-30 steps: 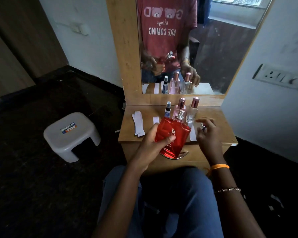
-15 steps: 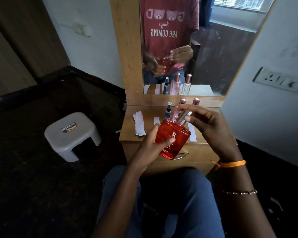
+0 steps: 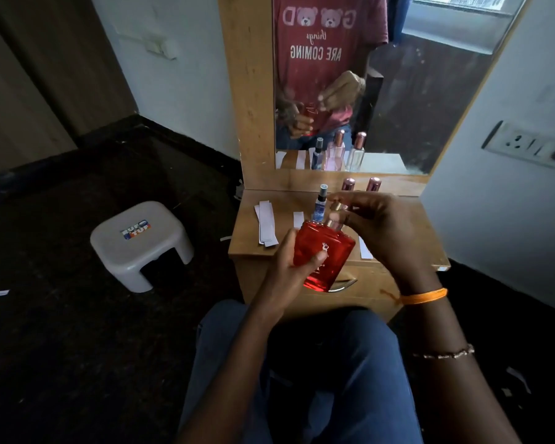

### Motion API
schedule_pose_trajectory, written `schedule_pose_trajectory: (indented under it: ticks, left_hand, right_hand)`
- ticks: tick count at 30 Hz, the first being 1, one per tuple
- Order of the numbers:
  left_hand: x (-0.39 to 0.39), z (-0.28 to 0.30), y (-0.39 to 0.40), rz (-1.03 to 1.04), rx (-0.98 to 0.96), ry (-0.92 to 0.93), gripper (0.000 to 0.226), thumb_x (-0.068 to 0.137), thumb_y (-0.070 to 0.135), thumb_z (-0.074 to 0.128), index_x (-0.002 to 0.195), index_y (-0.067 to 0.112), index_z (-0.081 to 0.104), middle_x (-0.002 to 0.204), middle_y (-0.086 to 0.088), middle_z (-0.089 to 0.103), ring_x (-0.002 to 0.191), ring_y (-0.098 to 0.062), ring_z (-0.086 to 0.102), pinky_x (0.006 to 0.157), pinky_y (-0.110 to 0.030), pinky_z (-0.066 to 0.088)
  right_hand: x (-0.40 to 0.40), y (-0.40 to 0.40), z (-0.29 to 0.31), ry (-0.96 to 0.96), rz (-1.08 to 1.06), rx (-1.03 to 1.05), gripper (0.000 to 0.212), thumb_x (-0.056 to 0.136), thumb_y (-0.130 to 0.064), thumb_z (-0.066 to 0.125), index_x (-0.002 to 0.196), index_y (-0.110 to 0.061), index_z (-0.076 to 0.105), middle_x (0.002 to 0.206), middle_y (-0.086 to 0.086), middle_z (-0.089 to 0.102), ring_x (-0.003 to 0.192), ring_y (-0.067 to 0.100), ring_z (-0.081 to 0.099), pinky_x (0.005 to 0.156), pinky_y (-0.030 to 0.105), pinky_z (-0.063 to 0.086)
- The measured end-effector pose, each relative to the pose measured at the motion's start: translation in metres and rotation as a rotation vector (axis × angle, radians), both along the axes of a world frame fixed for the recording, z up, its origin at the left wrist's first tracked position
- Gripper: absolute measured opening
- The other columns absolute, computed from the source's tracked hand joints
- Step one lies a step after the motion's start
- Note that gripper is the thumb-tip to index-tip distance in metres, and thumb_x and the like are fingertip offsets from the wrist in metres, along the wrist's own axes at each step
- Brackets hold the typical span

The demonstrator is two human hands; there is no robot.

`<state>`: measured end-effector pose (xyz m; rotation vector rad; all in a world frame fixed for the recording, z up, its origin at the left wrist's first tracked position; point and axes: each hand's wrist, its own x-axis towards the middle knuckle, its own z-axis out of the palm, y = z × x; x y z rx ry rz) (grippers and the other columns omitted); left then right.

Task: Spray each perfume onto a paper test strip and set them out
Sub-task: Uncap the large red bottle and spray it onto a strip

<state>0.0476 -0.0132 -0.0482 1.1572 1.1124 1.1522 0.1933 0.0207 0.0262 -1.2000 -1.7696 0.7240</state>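
R hand [image 3: 383,230] now lower over red bottle [image 3: 322,254] nozzle, L hand [image 3: 289,267] gripping.

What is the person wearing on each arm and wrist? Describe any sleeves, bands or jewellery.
Both forearms are bare, no sleeves in view. The right wrist carries a thin orange band, and further up that forearm sits a slim beaded metal bracelet. The left arm shows nothing worn.

Perfume bottle [image 3: 323,254] held above desk [image 3: 407,232] front edge, btwn hands: left hand [image 3: 289,267] on its left side, right hand [image 3: 382,232] at its top. Behind it on desk: small spray bottle [image 3: 320,203] at left, two capped bottles [image 3: 348,184] to its right, just before mirror [image 3: 398,91]. Stack of test strips [image 3: 266,227] on desk far left; single strip [image 3: 298,219] right of stack; another strip [image 3: 365,248] under right hand. Stool [image 3: 140,243] on floor left of desk.
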Motion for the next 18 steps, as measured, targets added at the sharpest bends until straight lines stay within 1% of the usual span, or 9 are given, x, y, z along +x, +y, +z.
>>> schedule_pose_trajectory:
  ticks: [2, 4, 6, 8, 10, 11, 13, 15, 18]
  left_hand:
    - [0.003, -0.001, 0.000, 0.036, -0.009, 0.024, 0.046, 0.081, 0.034, 0.066, 0.122, 0.022, 0.049, 0.115, 0.000, 0.064, 0.105, -0.013, 0.063, 0.085, -0.031, 0.051]
    - [0.003, 0.001, 0.001, 0.060, -0.003, 0.018, 0.045, 0.079, 0.034, 0.066, 0.120, 0.024, 0.051, 0.113, 0.003, 0.065, 0.104, -0.011, 0.062, 0.088, -0.032, 0.051]
    - [-0.002, 0.006, 0.004, 0.062, 0.019, 0.038, 0.037, 0.080, 0.028, 0.063, 0.116, 0.024, 0.052, 0.109, 0.003, 0.065, 0.101, -0.011, 0.063, 0.088, -0.030, 0.051]
    - [-0.012, 0.013, 0.008, 0.042, 0.041, 0.116, 0.029, 0.085, 0.020, 0.063, 0.113, 0.023, 0.056, 0.108, 0.000, 0.067, 0.099, -0.011, 0.064, 0.087, -0.030, 0.051]
    - [-0.023, 0.017, 0.012, 0.058, 0.071, 0.246, 0.023, 0.084, 0.019, 0.064, 0.104, 0.028, 0.060, 0.104, 0.002, 0.069, 0.097, -0.012, 0.065, 0.088, -0.036, 0.052]
    - [-0.025, 0.019, 0.013, 0.098, 0.089, 0.309, 0.021, 0.082, 0.019, 0.067, 0.098, 0.031, 0.061, 0.099, 0.006, 0.070, 0.095, -0.010, 0.065, 0.088, -0.037, 0.053]
    - [-0.025, 0.024, 0.014, 0.226, 0.106, 0.402, 0.019, 0.077, 0.020, 0.072, 0.088, 0.031, 0.061, 0.089, 0.014, 0.067, 0.087, -0.003, 0.064, 0.082, -0.033, 0.054]
    - [-0.019, 0.029, 0.017, 0.373, 0.093, 0.462, 0.021, 0.074, 0.020, 0.075, 0.089, 0.027, 0.063, 0.085, 0.014, 0.065, 0.080, 0.001, 0.062, 0.075, -0.025, 0.053]
    - [-0.011, 0.034, 0.027, 0.500, 0.076, 0.539, 0.024, 0.072, 0.022, 0.076, 0.089, 0.021, 0.059, 0.082, 0.015, 0.059, 0.074, 0.002, 0.055, 0.065, -0.016, 0.046]
  right_hand:
    - [-0.006, 0.005, -0.006, 0.010, -0.054, -0.005, 0.026, 0.080, -0.006, 0.071, 0.104, -0.016, 0.070, 0.093, -0.008, 0.067, 0.077, -0.003, 0.063, 0.074, 0.016, 0.053]
    - [-0.012, 0.009, -0.008, -0.030, -0.064, 0.016, 0.025, 0.080, -0.007, 0.070, 0.104, -0.014, 0.071, 0.094, -0.004, 0.069, 0.078, -0.004, 0.062, 0.071, 0.008, 0.049]
    - [-0.015, 0.011, -0.005, -0.046, -0.065, 0.046, 0.027, 0.080, -0.009, 0.072, 0.106, -0.014, 0.071, 0.097, 0.001, 0.071, 0.083, 0.006, 0.066, 0.071, 0.006, 0.047]
    - [-0.017, 0.013, -0.002, -0.042, -0.049, 0.056, 0.031, 0.079, -0.010, 0.072, 0.109, -0.016, 0.070, 0.102, 0.003, 0.072, 0.091, 0.014, 0.067, 0.078, 0.015, 0.052]
    - [-0.017, 0.014, -0.003, 0.015, -0.008, 0.015, 0.039, 0.080, -0.012, 0.072, 0.117, -0.020, 0.065, 0.112, 0.003, 0.070, 0.099, 0.014, 0.066, 0.087, 0.028, 0.054]
    - [-0.016, 0.014, -0.004, 0.060, 0.014, -0.010, 0.043, 0.081, -0.015, 0.071, 0.122, -0.022, 0.062, 0.117, 0.001, 0.068, 0.104, 0.012, 0.064, 0.089, 0.028, 0.053]
    - [-0.013, 0.011, -0.007, 0.139, 0.016, -0.035, 0.040, 0.085, -0.022, 0.068, 0.124, -0.023, 0.059, 0.119, -0.001, 0.066, 0.108, 0.006, 0.062, 0.089, 0.018, 0.050]
    - [-0.008, 0.008, -0.012, 0.186, -0.031, -0.029, 0.031, 0.088, -0.024, 0.063, 0.118, -0.018, 0.063, 0.112, -0.002, 0.069, 0.102, 0.001, 0.063, 0.083, 0.010, 0.048]
    - [-0.002, 0.002, -0.022, 0.227, -0.085, -0.005, 0.016, 0.091, -0.020, 0.060, 0.105, -0.019, 0.067, 0.100, -0.006, 0.071, 0.094, 0.001, 0.065, 0.078, 0.012, 0.047]
